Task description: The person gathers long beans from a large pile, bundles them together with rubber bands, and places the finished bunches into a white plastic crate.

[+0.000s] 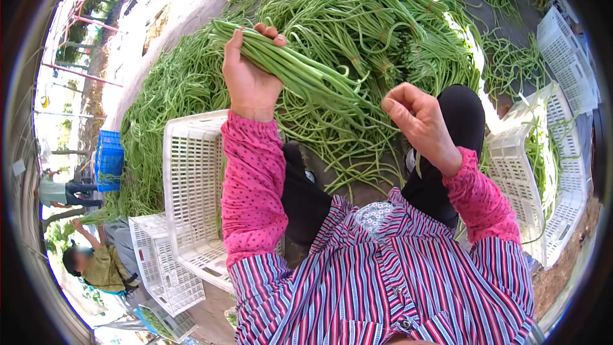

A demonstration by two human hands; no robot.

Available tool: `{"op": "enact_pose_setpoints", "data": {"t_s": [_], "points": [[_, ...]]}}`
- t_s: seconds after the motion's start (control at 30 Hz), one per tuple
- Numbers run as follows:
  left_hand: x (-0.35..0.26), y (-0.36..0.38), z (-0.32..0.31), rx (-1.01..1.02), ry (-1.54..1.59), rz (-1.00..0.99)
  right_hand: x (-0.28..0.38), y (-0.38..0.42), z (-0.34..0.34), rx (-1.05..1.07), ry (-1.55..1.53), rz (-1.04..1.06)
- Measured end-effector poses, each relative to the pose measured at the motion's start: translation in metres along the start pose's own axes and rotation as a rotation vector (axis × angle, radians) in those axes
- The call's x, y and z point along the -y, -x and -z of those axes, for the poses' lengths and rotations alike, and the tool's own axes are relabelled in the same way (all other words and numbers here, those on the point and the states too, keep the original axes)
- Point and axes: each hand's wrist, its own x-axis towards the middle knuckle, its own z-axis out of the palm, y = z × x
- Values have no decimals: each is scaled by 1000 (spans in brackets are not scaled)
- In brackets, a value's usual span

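Observation:
My left hand [250,83] is wrapped round one end of a bunch of long green beans [297,70]. The bunch slants down to the right, and its loose tips spread below. To the right of those tips, my right hand [418,118] has its fingers curled in and pressed together; whether anything small is between them I cannot make out. Beneath and beyond both hands lies a big heap of long beans [345,9], some of it tied in bundles. Loose beans [357,166] lie on the ground between my legs.
A white crate [191,217] stands beside my left arm, with another white crate [156,268] behind it. On my right, a tilted white crate [520,166] holds beans. A blue crate [108,160] sits left of the heap. One person [105,268] is at the lower left, another [60,191] farther off.

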Motion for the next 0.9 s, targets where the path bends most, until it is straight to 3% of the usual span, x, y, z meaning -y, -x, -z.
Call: {"op": "enact_pose_setpoints", "data": {"t_s": [0.2, 0.33, 0.4, 0.6, 0.67, 0.73, 0.77, 0.87, 0.9], "points": [[27, 26, -38, 44, -59, 15, 33, -42, -42, 57, 287, 144], [39, 40, -39, 88, -254, 15, 37, -54, -49, 57, 180, 85], [41, 41, -35, 54, -325, -16, 37, -57, -48, 126, 191, 166], [47, 40, -36, -17, -337, -41, 27, -26, -53, 76, 173, 137], [52, 39, -34, -136, -214, -16, 19, -8, -51, 59, 135, -37], [35, 18, -11, -174, -136, -116, -6, 25, -52, 82, 147, 27], [25, 9, 2, -190, -87, -135, -18, 41, -47, 130, 166, -64], [0, 2, 17, -179, -36, -92, -3, 53, 1, -2, 143, -111], [-6, 2, 16, -133, -27, -27, 9, 48, 28, -102, 236, -8]]}}
